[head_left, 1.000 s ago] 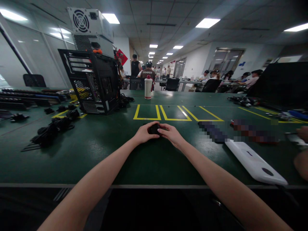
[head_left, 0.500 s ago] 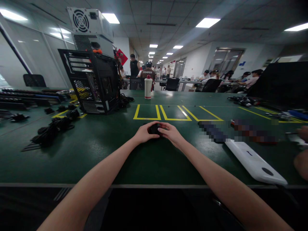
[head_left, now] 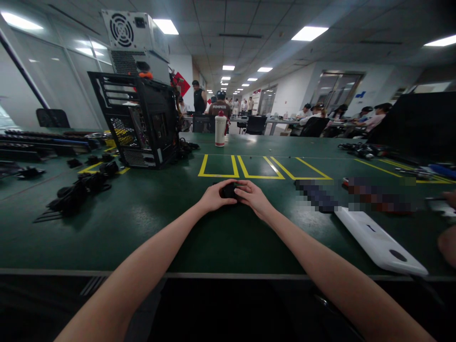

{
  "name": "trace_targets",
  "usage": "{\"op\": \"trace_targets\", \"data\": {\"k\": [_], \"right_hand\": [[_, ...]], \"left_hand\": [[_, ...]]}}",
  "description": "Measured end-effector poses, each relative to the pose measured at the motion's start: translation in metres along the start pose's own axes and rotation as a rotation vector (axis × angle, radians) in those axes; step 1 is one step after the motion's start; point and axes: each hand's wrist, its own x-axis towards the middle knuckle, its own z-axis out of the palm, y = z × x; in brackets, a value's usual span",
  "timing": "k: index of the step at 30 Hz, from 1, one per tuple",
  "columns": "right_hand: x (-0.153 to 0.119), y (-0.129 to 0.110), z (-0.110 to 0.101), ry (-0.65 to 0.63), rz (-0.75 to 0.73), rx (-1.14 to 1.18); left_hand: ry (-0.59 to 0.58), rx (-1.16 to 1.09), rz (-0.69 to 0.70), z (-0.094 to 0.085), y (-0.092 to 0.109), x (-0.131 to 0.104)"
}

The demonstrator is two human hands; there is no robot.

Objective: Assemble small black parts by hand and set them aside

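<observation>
A small black block-like object (head_left: 228,191) is held between both hands over the green table (head_left: 185,247), in front of the yellow tape marks. My left hand (head_left: 213,195) curves round its left side, thumb near and fingers on the far side. From the right, the fingers of my right hand (head_left: 252,195) press against it. Much of the object is covered by the fingers, and its exact kind cannot be made out.
An open black computer case (head_left: 142,123) with power supplies (head_left: 133,33) on top stands left. Bundled black cables (head_left: 76,192) lie nearer. A white bottle (head_left: 220,130) stands behind the yellow tape (head_left: 217,176). At right are a white device (head_left: 381,240) and another person's hand (head_left: 447,244).
Both hands keep the same grip on the black object in the same place. The whole view has shifted very slightly.
</observation>
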Motion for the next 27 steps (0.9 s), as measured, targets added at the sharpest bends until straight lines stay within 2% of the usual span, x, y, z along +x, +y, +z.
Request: {"op": "trace_targets", "data": {"k": [3, 6, 14, 22, 27], "right_hand": [[0.0019, -0.0009, -0.0012, -0.038, 0.043, 0.021], [0.002, -0.0001, -0.0029, -0.061, 0.018, -0.016], [-0.0011, 0.0026, -0.001, -0.04, -0.035, -0.039], [0.0047, 0.0036, -0.0035, -0.059, 0.031, 0.025], [0.001, 0.0024, -0.0038, -0.074, 0.004, -0.018]], "left_hand": [[-0.002, -0.011, 0.001, 0.0, 0.0, -0.0002], [-0.005, -0.013, -0.005, -0.0004, 0.0009, -0.0001], [0.0, 0.016, -0.011, 0.0013, -0.0005, 0.0009], [-0.003, -0.018, -0.012, 0.0005, -0.0006, 0.0004], [-0.003, -0.025, -0.004, 0.0002, 0.0004, 0.0006]]}}
